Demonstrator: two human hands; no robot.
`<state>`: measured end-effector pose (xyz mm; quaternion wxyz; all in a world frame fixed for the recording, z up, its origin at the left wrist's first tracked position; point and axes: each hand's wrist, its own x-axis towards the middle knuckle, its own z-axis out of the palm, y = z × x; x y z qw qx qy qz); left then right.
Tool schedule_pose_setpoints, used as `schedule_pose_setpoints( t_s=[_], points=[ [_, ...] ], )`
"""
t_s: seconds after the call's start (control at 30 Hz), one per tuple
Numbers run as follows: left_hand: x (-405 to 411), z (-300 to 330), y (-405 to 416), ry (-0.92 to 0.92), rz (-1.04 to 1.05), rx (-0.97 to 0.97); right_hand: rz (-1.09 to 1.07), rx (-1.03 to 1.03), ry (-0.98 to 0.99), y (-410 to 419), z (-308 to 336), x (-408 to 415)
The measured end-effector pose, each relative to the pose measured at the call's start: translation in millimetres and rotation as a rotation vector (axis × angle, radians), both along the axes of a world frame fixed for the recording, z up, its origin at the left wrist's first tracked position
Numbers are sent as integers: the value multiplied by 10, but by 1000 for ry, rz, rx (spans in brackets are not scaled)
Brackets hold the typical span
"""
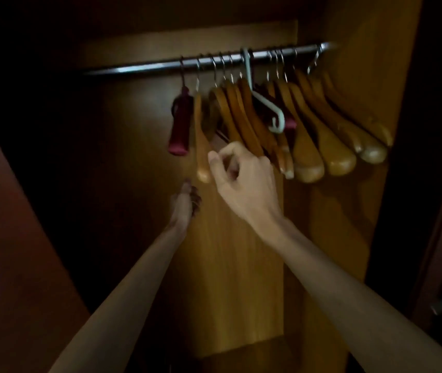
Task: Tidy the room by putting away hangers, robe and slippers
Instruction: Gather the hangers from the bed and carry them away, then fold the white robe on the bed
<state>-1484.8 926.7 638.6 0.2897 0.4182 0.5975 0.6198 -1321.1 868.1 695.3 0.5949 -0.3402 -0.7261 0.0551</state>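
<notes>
Right hand (237, 181): raised into the wardrobe, fingers curled, thumb and forefinger drawn close together just beside the lower end of a wooden hanger; actual contact with the hanger cannot be told (motion blur).
Left hand (186, 203): lower and further in, loosely cupped, fingers partly curled, holding nothing visible; just below the tip of the nearest wooden hanger, apart from it.
Forearms: both bare, reaching up from the bottom edge and converging towards the middle.
Nearest wooden hanger (201, 146): single, hanging edge-on, second from the left on the rail, its rounded tip just left of the right thumb.
Wooden hangers, main group (308, 135): a dozen or so, honey-coloured, metal hooks on the rail, crowded together and fanned towards the right wall.
White plastic hanger (261, 100): hooked on the rail amid the wooden group, one arm slanting down with a small hook at its end.
Dark red hanger (179, 122): padded-looking, leftmost on the rail, hanging edge-on beside the nearest wooden hanger.
Second dark red item (289, 125): partly hidden behind the white hanger (kind not discernible).
Rail (139, 68): polished metal, horizontal, left portion bare.
Wardrobe interior (236, 251): wood-grain back panel, lit centre, dark left side.
Robe, slippers: not in view.
</notes>
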Motion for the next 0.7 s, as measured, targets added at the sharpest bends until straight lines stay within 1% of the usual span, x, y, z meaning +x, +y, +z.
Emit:
schedule_pose_setpoints(
  t_s=[0.1, 0.17, 0.23, 0.37, 0.43, 0.6, 0.7],
  points=[
    [176, -773, -126, 57, -105, -148, -5, -26, -36, -140, -555, 206],
    [357, -1188, -181, 115, -188, -278, -55, -119, -81, -184, -976, 340],
    [567, -1588, -256, 134, -290, -369, -116, -243, -136, -219, -1431, 482],
    [996, -2305, -418, 220, -633, -571, -262, -526, -212, -260, -2351, 829],
    [1191, -2606, -444, 258, -753, -664, -301, -685, -245, -337, -2812, 1012],
    [1627, -3326, -533, 370, -964, -869, -392, -1075, -238, -716, -3800, 1365],
    [1811, -3771, -695, 445, -1081, -966, -482, -1299, -139, -1080, -4255, 1469]
  ],
)
